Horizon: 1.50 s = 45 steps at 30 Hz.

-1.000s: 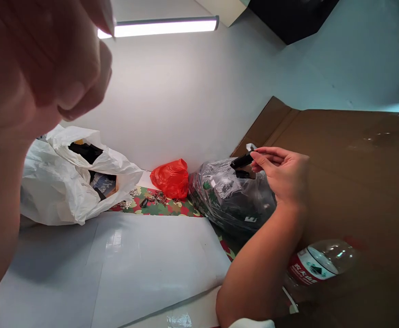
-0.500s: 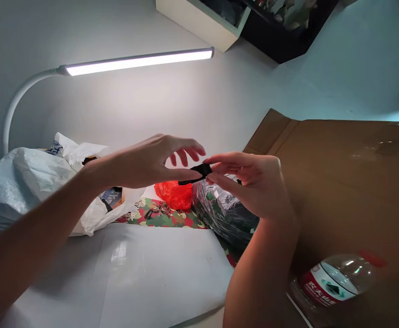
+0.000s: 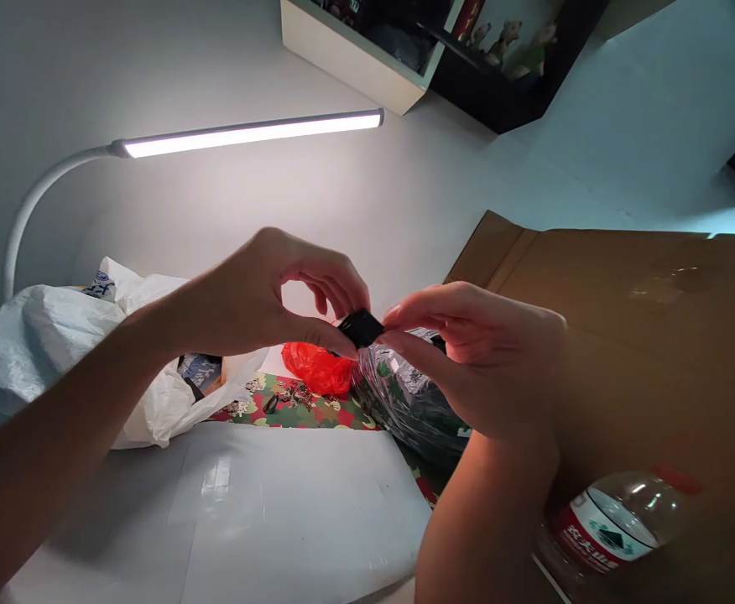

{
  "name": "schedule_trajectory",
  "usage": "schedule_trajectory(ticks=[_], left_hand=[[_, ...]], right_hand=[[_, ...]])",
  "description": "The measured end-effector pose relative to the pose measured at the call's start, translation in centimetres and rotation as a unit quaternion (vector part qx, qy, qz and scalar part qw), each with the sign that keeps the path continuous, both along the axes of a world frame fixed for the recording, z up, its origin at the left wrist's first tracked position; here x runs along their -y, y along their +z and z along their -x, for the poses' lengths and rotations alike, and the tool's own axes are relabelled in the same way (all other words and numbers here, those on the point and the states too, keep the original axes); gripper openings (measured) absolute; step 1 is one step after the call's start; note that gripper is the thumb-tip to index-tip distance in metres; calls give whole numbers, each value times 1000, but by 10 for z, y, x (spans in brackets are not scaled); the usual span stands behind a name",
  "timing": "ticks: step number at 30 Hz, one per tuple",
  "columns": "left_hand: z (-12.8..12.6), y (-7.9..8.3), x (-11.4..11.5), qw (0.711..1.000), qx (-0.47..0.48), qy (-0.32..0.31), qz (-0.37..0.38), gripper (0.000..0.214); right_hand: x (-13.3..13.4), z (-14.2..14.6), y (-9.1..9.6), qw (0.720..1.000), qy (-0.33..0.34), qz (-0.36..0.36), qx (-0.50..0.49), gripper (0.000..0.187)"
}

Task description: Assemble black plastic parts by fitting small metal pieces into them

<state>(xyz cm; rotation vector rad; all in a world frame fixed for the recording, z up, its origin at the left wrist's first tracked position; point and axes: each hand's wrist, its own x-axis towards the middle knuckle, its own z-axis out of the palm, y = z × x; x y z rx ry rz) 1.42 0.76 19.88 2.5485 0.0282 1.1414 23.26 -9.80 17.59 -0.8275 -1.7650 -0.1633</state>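
Note:
A small flat black piece [image 3: 361,328] is held up in the air between my two hands; its exact kind cannot be made out. My left hand [image 3: 304,294] pinches its left side, thumb below and fingertips above. At its right corner, the thumb and forefinger of my right hand [image 3: 468,344] close on it. Below and behind the hands lie a crumpled red plastic bag [image 3: 317,367] and a clear plastic bag [image 3: 405,403] with dark contents. Small dark bits [image 3: 292,394] are scattered on a camouflage-patterned cloth [image 3: 336,413].
A white board [image 3: 292,503] covers the near surface. White plastic bags [image 3: 59,344] stand at left under a lit lamp [image 3: 254,134]. On the right are a large cardboard box [image 3: 657,352] and a water bottle [image 3: 619,520]. Shelves [image 3: 355,50] hang above.
My left fingers have closed down onto the black piece, which has turned to show its broader face. My right hand keeps its pinch. The view has tilted slightly upward.

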Motion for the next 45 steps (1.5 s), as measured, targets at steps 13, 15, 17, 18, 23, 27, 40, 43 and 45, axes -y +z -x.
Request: schedule_trajectory(ticks=[13, 15, 17, 18, 23, 27, 40, 43, 45], left_hand=[[-2, -3, 4, 994, 99, 24, -45, 17], [-3, -4, 3, 993, 105, 16, -54, 17], [-3, -4, 3, 992, 108, 14, -67, 17], [-3, -4, 2, 991, 110, 15, -75, 17], [-2, -4, 1, 986, 120, 23, -116, 17], [-1, -5, 1, 982, 121, 46, -138, 20], [-5, -6, -10, 962, 160, 11, -220, 18], [-5, -5, -10, 961, 158, 16, -224, 19], [-5, -5, -10, 961, 157, 19, -228, 18]], right_hand=[[-3, 4, 2, 999, -5, 27, -25, 5], [-5, 5, 1, 999, 4, 37, -32, 5], [-6, 6, 0, 998, 17, 47, -37, 4], [-7, 7, 0, 998, 26, 51, -39, 4], [-10, 8, 0, 996, 53, 55, -50, 4], [-13, 8, 0, 995, 60, 63, -55, 7], [-20, 6, -4, 982, 152, 73, -83, 12], [-21, 7, -3, 980, 159, 75, -87, 13], [-21, 7, -3, 980, 165, 74, -88, 13]])
